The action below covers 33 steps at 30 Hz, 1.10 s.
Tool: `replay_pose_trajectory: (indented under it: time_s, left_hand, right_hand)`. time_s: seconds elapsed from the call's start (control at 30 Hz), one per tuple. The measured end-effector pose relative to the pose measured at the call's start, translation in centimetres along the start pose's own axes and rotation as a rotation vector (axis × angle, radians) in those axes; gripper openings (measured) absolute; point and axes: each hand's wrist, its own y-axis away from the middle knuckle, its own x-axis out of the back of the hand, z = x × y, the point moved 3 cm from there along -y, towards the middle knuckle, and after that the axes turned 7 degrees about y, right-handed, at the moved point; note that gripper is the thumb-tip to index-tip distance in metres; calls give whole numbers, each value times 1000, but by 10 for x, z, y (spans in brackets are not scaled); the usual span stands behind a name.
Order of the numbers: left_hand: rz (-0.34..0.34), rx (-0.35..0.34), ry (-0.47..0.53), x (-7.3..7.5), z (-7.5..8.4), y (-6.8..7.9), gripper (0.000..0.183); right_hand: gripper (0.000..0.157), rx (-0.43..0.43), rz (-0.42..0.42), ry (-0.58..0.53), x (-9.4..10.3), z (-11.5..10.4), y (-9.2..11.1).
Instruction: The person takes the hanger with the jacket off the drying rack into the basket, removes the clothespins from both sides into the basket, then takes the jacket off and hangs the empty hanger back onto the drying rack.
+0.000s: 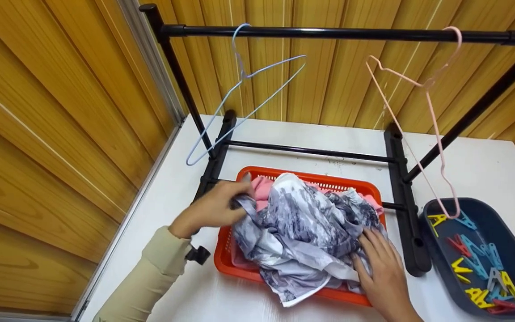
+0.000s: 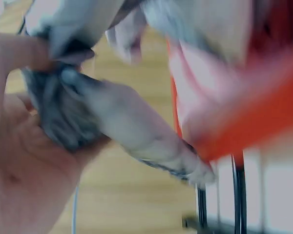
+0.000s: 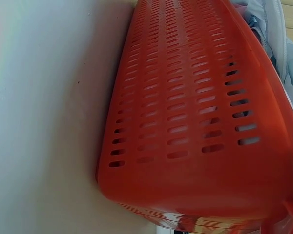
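A grey-and-white patterned garment (image 1: pixel 302 219) lies bunched on top of a red plastic basket (image 1: pixel 235 269), with pink cloth (image 1: pixel 263 190) showing beneath it. At the basket's left side my left hand (image 1: pixel 215 205) grips part of the garment. The left wrist view shows the gathered fabric (image 2: pixel 68 107) between thumb and palm, blurred. Over the basket's right side my right hand (image 1: pixel 382 273) rests on the garment, its fingers fairly straight. The right wrist view shows only the slotted wall of the basket (image 3: pixel 185 180) and some cloth, not the hand.
A black rack (image 1: pixel 329 32) stands behind the basket. A blue hanger (image 1: pixel 266 105) and a pink hanger (image 1: pixel 436 120) hang from its bar. At the right, a dark tray (image 1: pixel 445 264) holds several coloured clothes pegs (image 1: pixel 476 255). Wood-patterned walls rise behind and at left.
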Motion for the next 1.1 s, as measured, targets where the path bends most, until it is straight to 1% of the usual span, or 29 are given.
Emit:
replay_pose_trajectory:
  time_s: [0.07, 0.13, 0.2, 0.27, 0.33, 0.4, 0.47, 0.5, 0.57, 0.63, 0.7, 0.8, 0.83, 0.93, 1.0, 1.1]
  left_hand:
    - [-62, -69, -6, -11, 8, -8, 19]
    - [-109, -82, -33, -21, 10, -15, 22]
    - [-113, -53, -100, -29, 8, -20, 31]
    - [-113, 2, -155, -34, 4, -25, 52]
    - [-138, 45, -189, -38, 1, -29, 78]
    - [-203, 63, -213, -43, 1, -33, 99]
    - [-288, 81, -243, -49, 2, -37, 109]
    - [-335, 96, -262, -52, 2, -39, 111]
    - [-421, 145, -317, -60, 4, -44, 114]
    - [-498, 204, -396, -68, 5, -48, 112]
    - [-575, 253, -479, -76, 8, -52, 107]
    - [-659, 288, -614, -83, 13, -55, 100]
    - [-677, 294, -649, -85, 14, -57, 99]
    - [-708, 322, -699, -88, 17, -59, 98]
    - [-723, 350, -742, -93, 19, -62, 97]
    - [-747, 398, -814, -103, 21, -65, 95]
  right_hand:
    - [40, 2, 4, -3, -1, 0, 0]
    - [40, 2, 8, -5, -1, 0, 0]
    - [41, 3, 5, -1, -1, 0, 0]
    - [48, 4, -5, -1, 0, -1, 0]
    - [60, 4, -37, -4, 2, -2, -2]
    - [70, 13, -101, 0, 6, -4, -5]
    - [72, 17, -195, 7, 10, -5, -12]
    - [70, 23, -251, 14, 12, -5, -16]
    - [62, 44, -361, 25, 15, -7, -23]
    - [56, 62, -472, 37, 17, -8, -31]
    - [52, 87, -568, 45, 19, -10, -37]
    - [49, 111, -710, 50, 19, -13, -46]
    - [48, 117, -751, 49, 19, -13, -49]
    - [46, 127, -861, 44, 17, -14, -58]
    - [45, 136, -917, 40, 16, -14, -61]
    - [43, 147, -978, 41, 14, -13, -63]
